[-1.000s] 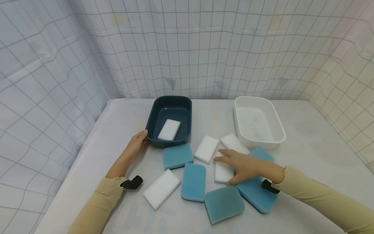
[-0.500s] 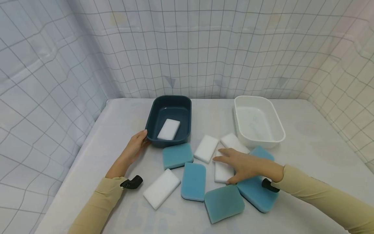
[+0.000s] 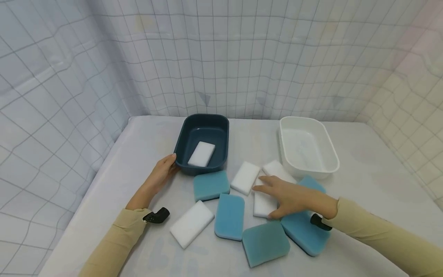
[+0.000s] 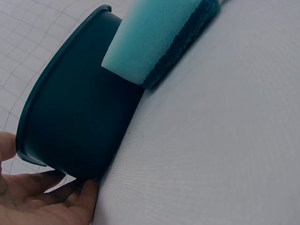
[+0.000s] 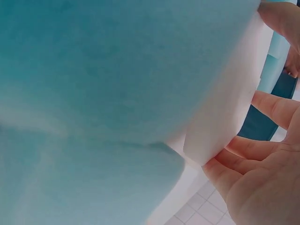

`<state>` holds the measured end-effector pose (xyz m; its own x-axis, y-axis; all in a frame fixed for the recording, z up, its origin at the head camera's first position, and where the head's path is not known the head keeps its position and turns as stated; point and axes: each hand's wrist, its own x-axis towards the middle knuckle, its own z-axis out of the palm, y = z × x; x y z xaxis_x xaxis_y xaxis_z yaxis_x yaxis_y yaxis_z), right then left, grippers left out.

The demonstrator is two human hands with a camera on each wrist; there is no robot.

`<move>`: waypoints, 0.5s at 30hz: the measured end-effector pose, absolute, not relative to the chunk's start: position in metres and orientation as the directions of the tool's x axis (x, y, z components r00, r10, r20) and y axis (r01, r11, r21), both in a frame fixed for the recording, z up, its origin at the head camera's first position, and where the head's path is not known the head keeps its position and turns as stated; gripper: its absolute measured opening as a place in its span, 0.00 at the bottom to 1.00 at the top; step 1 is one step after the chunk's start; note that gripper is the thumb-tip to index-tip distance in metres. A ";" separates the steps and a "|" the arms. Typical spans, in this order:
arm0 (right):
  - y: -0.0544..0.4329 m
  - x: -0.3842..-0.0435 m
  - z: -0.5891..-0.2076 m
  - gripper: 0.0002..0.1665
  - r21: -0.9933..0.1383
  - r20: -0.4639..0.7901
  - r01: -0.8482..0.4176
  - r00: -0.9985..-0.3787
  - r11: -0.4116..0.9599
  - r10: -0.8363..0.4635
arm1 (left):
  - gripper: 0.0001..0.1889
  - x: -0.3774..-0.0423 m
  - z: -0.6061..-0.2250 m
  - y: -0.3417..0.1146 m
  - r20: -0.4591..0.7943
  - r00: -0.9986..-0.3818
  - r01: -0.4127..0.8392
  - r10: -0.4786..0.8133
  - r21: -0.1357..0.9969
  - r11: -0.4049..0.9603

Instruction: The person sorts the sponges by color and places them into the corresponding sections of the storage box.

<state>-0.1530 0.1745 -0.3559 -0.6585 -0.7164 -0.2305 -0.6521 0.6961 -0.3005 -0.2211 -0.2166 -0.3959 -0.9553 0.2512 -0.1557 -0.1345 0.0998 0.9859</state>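
Observation:
In the head view, my left hand [image 3: 163, 173] holds the near left corner of a dark blue bin [image 3: 225, 146]. Its thumb lies at the rim and its fingers bear on the outer wall, as the left wrist view shows. A white sponge [image 3: 202, 154] lies inside this bin. My right hand [image 3: 288, 195] reaches over another white sponge [image 3: 263, 204] flat on the table, thumb at the near end, fingers at the far end. The right wrist view shows fingertips touching that white sponge [image 5: 220, 112], with blue scrub sponges [image 5: 117, 70] close to the camera.
A white bin [image 3: 308, 146] stands at the back right. Between the hands lie blue scrub sponges [image 3: 229, 216] and white sponges [image 3: 192, 224], several in all. One blue sponge [image 3: 212, 185] sits against the dark bin's near side. A grid-patterned curtain [image 3: 225, 57] encloses the table.
The head view has shifted very slightly. Both hands, the bins and the sponges keep their places.

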 end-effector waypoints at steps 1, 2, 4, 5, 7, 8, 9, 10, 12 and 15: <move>0.174 -0.153 -0.356 0.46 -0.300 -0.227 -0.651 -0.662 0.697 -0.715 | 0.32 -0.221 -0.396 -0.217 -0.157 -0.955 -0.135 0.251 0.986 0.102; 0.174 -0.153 -0.355 0.46 -0.296 -0.218 -0.655 -0.662 0.695 -0.717 | 0.32 -0.221 -0.396 -0.216 -0.156 -0.955 -0.133 0.252 0.986 0.105; 0.174 -0.154 -0.354 0.46 -0.287 -0.200 -0.663 -0.664 0.692 -0.720 | 0.32 -0.220 -0.396 -0.216 -0.153 -0.956 -0.129 0.251 0.986 0.109; 0.174 -0.155 -0.354 0.46 -0.279 -0.193 -0.668 -0.665 0.690 -0.721 | 0.32 -0.220 -0.396 -0.216 -0.152 -0.956 -0.127 0.250 0.986 0.112; 0.173 -0.156 -0.352 0.46 -0.264 -0.177 -0.680 -0.663 0.684 -0.728 | 0.33 -0.220 -0.395 -0.215 -0.149 -0.958 -0.123 0.247 0.985 0.120; 0.173 -0.157 -0.350 0.46 -0.256 -0.168 -0.687 -0.661 0.680 -0.731 | 0.33 -0.221 -0.395 -0.215 -0.147 -0.958 -0.120 0.248 0.986 0.119; 0.173 -0.157 -0.348 0.46 -0.253 -0.165 -0.687 -0.663 0.681 -0.731 | 0.32 -0.221 -0.395 -0.214 -0.146 -0.958 -0.119 0.249 0.986 0.118; 0.172 -0.158 -0.346 0.46 -0.242 -0.159 -0.693 -0.662 0.679 -0.732 | 0.32 -0.222 -0.394 -0.214 -0.143 -0.958 -0.116 0.249 0.986 0.117; 0.170 -0.160 -0.342 0.45 -0.235 -0.156 -0.694 -0.664 0.680 -0.731 | 0.32 -0.222 -0.394 -0.215 -0.143 -0.958 -0.117 0.249 0.986 0.115; 0.165 -0.163 -0.335 0.46 -0.239 -0.153 -0.696 -0.662 0.678 -0.734 | 0.32 -0.223 -0.394 -0.216 -0.151 -0.957 -0.125 0.249 0.985 0.115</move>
<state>-0.1630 0.1654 -0.3350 -0.6622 -0.7336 -0.1525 -0.6957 0.6776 -0.2385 -0.2225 -0.2161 -0.3944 -0.9567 0.2492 -0.1506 -0.1252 0.1149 0.9855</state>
